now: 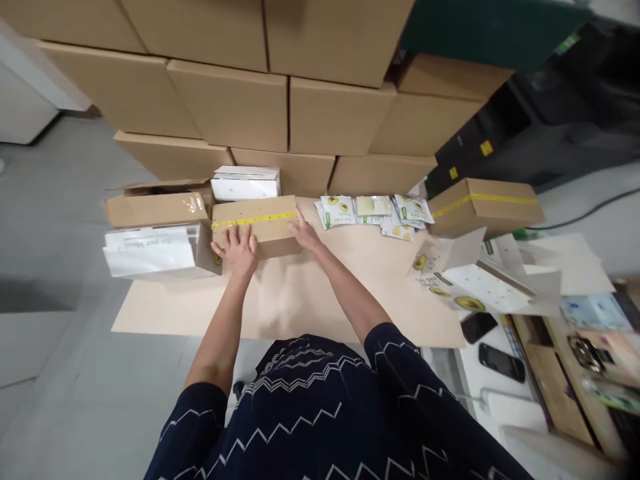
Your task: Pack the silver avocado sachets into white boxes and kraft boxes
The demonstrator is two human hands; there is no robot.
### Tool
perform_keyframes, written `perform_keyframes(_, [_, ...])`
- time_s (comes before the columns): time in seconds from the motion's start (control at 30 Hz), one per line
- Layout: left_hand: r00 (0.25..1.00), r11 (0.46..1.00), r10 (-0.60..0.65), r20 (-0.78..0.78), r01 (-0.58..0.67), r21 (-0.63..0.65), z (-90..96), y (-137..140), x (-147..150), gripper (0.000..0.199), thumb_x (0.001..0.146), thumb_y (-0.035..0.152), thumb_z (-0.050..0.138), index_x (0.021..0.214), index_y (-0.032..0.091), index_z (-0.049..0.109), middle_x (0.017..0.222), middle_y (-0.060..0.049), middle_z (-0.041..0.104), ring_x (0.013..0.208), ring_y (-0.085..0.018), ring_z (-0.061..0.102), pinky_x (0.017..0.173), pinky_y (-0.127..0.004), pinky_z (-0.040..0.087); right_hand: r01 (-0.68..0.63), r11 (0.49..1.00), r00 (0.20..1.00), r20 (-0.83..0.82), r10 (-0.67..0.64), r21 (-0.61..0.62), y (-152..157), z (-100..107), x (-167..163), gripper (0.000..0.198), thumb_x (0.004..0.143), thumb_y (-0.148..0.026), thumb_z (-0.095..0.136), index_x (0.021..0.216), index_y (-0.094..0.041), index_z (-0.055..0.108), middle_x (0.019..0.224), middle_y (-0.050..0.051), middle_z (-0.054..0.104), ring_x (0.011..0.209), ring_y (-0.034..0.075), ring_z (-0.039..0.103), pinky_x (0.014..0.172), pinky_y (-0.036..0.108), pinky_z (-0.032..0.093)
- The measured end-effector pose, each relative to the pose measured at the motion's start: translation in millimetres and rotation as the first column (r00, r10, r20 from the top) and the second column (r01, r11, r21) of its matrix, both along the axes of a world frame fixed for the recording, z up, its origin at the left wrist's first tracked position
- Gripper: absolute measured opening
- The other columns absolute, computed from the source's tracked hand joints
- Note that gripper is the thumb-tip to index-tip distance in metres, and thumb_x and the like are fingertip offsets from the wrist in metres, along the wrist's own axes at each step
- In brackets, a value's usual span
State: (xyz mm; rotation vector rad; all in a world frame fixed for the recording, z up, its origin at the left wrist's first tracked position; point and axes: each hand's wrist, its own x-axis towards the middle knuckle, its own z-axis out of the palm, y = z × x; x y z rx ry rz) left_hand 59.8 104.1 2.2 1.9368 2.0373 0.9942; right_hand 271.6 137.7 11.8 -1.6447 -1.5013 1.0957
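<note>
A closed cardboard box [273, 230] with yellow tape along its top sits on the beige table, left of the middle. My left hand [237, 250] lies on top of this box, fingers spread over the surface beside the tape. Against the box's right end rests my right hand [306, 233], its index finger stretched along the top edge and the other fingers partly hidden. To the left, touching or close to the box, stand an open white carton [150, 252] and an open brown cardboard box [157, 209]. White folded cartons [247, 185] lie behind it.
Stacked cardboard boxes [230, 100] form a wall behind the table [345, 293]. Several printed pouches [340, 212] lie at the back. On the right are another taped box [485, 205], an open printed carton [470, 283] and two phones [501, 362].
</note>
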Motion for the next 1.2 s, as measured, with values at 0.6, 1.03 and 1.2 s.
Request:
perform_keyframes(0.6, [0.971, 0.980, 0.193, -0.140, -0.197, -0.017, 0.2, -6, 29, 0.048, 0.097, 0.043, 0.046, 0.138, 0.020, 0.056, 0.157, -0.012, 0.041, 0.145, -0.038, 0.027, 0.115, -0.068, 0.014, 0.680, 0.729, 0.469, 0.717, -0.516, 0.080, -270, 87, 339, 0.052, 0.087, -0.032, 0.059, 0.136, -0.012, 0.056, 0.145, 0.020, 0.052, 0.120, 0.034, 0.060, 0.100, 0.047, 0.047])
perform_keyframes(1.03, [0.839, 0.824, -0.543, -0.031, 0.540, 0.172, 11.7, -141, 192, 0.027, 0.098, 0.028, 0.050, 0.115, 0.018, 0.068, 0.116, -0.014, 0.069, 0.125, -0.026, 0.056, 0.109, -0.049, 0.043, 0.411, 0.906, 0.583, 0.793, -0.177, -0.099, -263, 92, 349, 0.020, 0.095, -0.020, 0.050, 0.101, -0.016, 0.068, 0.112, 0.014, 0.062, 0.091, 0.023, 0.066, 0.080, 0.031, 0.047])
perform_keyframes(1.2, [0.557, 0.524, -0.830, 0.006, 0.776, 0.352, 100.4, -158, 226, 0.024, 0.095, 0.015, 0.054, 0.115, 0.020, 0.066, 0.109, -0.009, 0.072, 0.108, -0.020, 0.067, 0.093, -0.040, 0.056, 0.027, 0.999, 0.761, 0.647, -0.046, 0.039, -270, 96, 290, 0.024, 0.085, -0.002, 0.048, 0.091, -0.017, 0.066, 0.101, 0.010, 0.067, 0.091, 0.020, 0.065, 0.080, 0.028, 0.048])
